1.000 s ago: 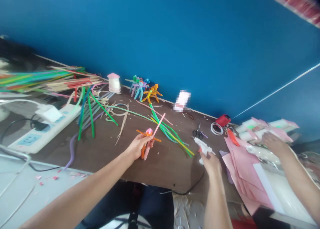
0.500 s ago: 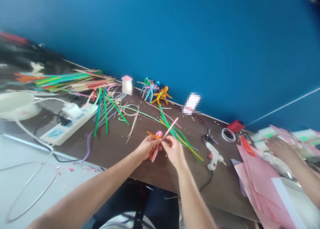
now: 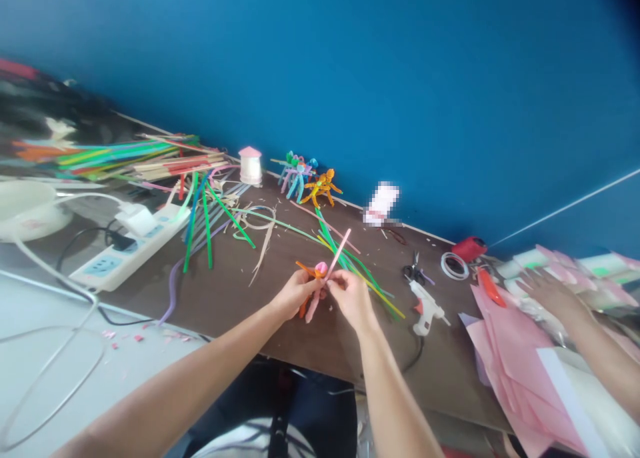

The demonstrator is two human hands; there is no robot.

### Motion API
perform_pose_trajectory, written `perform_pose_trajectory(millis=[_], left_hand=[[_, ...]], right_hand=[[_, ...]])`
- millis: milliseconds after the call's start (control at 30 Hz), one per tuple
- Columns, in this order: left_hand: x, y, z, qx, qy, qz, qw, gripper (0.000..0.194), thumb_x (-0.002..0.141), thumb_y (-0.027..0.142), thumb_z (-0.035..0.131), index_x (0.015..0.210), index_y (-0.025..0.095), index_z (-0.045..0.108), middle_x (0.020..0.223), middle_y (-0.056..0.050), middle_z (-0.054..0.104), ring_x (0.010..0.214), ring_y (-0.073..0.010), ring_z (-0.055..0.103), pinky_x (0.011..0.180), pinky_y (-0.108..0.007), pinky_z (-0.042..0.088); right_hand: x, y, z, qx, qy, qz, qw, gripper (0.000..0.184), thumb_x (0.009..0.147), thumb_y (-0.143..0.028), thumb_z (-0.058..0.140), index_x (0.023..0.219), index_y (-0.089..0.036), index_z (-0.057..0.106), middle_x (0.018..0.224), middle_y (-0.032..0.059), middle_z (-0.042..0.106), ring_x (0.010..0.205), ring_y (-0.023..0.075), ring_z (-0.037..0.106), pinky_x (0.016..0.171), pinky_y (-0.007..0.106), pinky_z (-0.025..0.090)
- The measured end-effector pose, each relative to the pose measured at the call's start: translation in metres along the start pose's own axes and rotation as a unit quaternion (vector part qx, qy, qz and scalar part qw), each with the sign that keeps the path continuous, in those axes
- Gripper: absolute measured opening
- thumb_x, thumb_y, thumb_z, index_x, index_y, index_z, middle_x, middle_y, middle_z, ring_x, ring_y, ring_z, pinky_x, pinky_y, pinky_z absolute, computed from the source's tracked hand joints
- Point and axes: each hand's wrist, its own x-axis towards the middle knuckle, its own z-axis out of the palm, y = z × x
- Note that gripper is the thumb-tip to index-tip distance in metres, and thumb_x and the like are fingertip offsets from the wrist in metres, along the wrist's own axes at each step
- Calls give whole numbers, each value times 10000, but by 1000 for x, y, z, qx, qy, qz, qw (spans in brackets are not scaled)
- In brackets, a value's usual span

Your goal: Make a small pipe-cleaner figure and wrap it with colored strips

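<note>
My left hand (image 3: 293,295) is closed around a small orange and pink pipe-cleaner figure (image 3: 314,279) held over the brown table (image 3: 280,311). My right hand (image 3: 351,297) pinches a pink pipe cleaner (image 3: 340,251) that slants up and to the right from the figure. The two hands meet at the figure. A white glue gun (image 3: 425,308) lies on the table to the right of my right hand, untouched.
Loose green, yellow and pink pipe cleaners (image 3: 345,261) lie behind my hands. Finished figures (image 3: 307,178) and a small pink-capped spool (image 3: 249,165) stand by the blue wall. A power strip (image 3: 127,245) is at left. Scissors (image 3: 414,270), pink paper (image 3: 505,351) and another person's hand (image 3: 547,288) are at right.
My right hand let go of the glue gun, which now lies on the table, and came left to pinch the pink pipe cleaner at the figure. My left hand kept its hold.
</note>
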Motion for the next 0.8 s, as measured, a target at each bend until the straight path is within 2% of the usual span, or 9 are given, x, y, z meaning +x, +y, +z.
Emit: perform_pose_trajectory(millis=[267, 533, 800], left_hand=[[-1, 1, 1, 5, 0, -3, 1000, 250, 638, 290, 672, 775, 97, 589, 581, -10, 586, 473, -86, 546, 445, -163, 392], [4, -7, -4, -18, 3, -10, 1000, 217, 625, 229, 661, 775, 95, 578, 630, -18, 592, 539, -96, 572, 550, -193, 453], [7, -11, -5, -8, 0, -9, 1000, 226, 629, 256, 679, 761, 98, 587, 636, -26, 591, 525, -100, 572, 548, -206, 455]], right_hand=[[4, 6, 0, 18, 1, -6, 1000, 186, 735, -307, 529, 707, -158, 637, 636, 15, 664, 586, 155, 610, 582, 239, 465], [6, 11, -2, 25, -2, 5, 1000, 193, 723, -327, 538, 689, -159, 626, 593, -3, 640, 536, 136, 579, 525, 218, 434], [6, 10, -3, 14, -9, 6, 1000, 176, 716, -305, 524, 653, -161, 603, 558, -15, 606, 499, 121, 535, 486, 202, 407]])
